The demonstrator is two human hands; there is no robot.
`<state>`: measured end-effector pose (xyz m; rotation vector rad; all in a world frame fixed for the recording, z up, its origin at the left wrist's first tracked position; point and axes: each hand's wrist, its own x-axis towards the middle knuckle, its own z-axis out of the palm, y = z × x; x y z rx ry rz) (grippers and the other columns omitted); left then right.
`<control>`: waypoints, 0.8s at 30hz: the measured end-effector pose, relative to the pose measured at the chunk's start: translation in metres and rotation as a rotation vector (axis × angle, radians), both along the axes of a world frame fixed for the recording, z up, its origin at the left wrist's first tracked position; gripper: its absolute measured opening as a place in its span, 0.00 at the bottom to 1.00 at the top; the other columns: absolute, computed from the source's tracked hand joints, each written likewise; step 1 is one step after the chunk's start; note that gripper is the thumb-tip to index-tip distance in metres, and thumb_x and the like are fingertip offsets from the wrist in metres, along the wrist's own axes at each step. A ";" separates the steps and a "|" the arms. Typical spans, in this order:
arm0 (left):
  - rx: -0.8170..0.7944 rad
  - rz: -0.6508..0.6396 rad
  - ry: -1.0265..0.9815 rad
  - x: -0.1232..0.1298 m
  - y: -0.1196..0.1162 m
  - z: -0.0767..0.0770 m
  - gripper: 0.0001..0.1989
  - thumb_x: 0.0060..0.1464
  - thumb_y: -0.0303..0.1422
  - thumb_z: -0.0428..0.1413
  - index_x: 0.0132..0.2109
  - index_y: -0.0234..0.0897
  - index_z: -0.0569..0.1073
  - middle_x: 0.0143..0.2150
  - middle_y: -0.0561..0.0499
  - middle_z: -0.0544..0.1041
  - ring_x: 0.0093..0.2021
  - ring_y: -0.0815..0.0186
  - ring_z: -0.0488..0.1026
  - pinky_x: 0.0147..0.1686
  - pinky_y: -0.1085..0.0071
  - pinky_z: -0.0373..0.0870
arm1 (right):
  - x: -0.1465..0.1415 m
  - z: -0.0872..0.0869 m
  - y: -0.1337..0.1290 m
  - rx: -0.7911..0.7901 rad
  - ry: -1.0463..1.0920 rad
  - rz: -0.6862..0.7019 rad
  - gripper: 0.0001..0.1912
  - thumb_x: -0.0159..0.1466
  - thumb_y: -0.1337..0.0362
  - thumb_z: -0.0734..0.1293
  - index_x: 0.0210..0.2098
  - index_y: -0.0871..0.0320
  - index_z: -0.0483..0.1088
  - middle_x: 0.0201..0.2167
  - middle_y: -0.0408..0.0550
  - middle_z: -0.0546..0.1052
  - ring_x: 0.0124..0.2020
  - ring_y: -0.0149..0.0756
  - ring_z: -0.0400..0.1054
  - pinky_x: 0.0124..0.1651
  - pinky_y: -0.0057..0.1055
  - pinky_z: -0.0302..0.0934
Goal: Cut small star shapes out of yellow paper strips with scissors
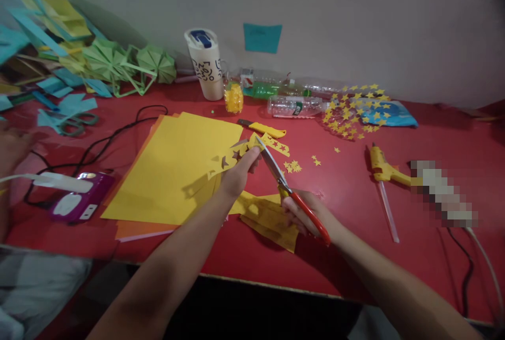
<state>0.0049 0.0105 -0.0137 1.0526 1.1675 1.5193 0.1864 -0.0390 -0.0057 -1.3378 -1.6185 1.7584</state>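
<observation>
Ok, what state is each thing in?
Left hand: pinching yellow strip.
Right hand: gripping red scissors.
Yellow strip: star holes cut through.
Red scissors: tips at strip, opening unclear.
Paper stack: flat, yellow on top.
Yellow cutter: lying flat.
Glue gun: lying down, stick protruding.
White tumbler: upright, lidded.
Green bottle: lying down.
Front clear bottle: lying down.
Purple adapter: white plug apparently inserted.

Here's the left hand (237, 176), reaching farther forward, thumb (250, 158) extended in a pinch! Just to its right and nearer the body, the right hand (303, 209) curls tight, gripping. Behind them, left forearm (177, 258) and right forearm (381, 271) angle inward, both bare.
</observation>
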 end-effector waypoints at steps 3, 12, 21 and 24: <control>-0.007 -0.024 0.002 -0.001 0.001 0.001 0.22 0.51 0.47 0.60 0.19 0.38 0.67 0.16 0.55 0.62 0.19 0.72 0.61 0.20 0.71 0.61 | 0.000 0.001 0.000 0.004 -0.001 0.000 0.29 0.58 0.36 0.67 0.23 0.53 0.58 0.13 0.32 0.55 0.14 0.25 0.52 0.27 0.31 0.65; -0.017 -0.047 -0.019 -0.002 0.002 0.001 0.22 0.47 0.50 0.62 0.19 0.39 0.67 0.17 0.55 0.64 0.19 0.72 0.61 0.19 0.73 0.62 | 0.001 0.002 0.000 0.038 -0.011 -0.003 0.29 0.57 0.36 0.67 0.22 0.53 0.57 0.13 0.32 0.53 0.15 0.26 0.52 0.23 0.29 0.60; -0.064 0.022 -0.124 -0.005 0.002 0.006 0.15 0.43 0.44 0.62 0.24 0.38 0.69 0.20 0.54 0.71 0.19 0.74 0.64 0.18 0.75 0.61 | 0.001 0.004 0.004 0.049 -0.048 -0.020 0.30 0.56 0.34 0.66 0.22 0.52 0.55 0.13 0.32 0.54 0.13 0.25 0.52 0.23 0.31 0.63; -0.032 0.068 -0.155 -0.005 0.004 0.007 0.13 0.42 0.40 0.62 0.25 0.38 0.69 0.19 0.56 0.70 0.18 0.75 0.63 0.16 0.76 0.59 | 0.001 0.004 0.004 0.039 -0.045 -0.020 0.29 0.56 0.34 0.66 0.22 0.53 0.56 0.13 0.31 0.55 0.12 0.24 0.52 0.24 0.31 0.64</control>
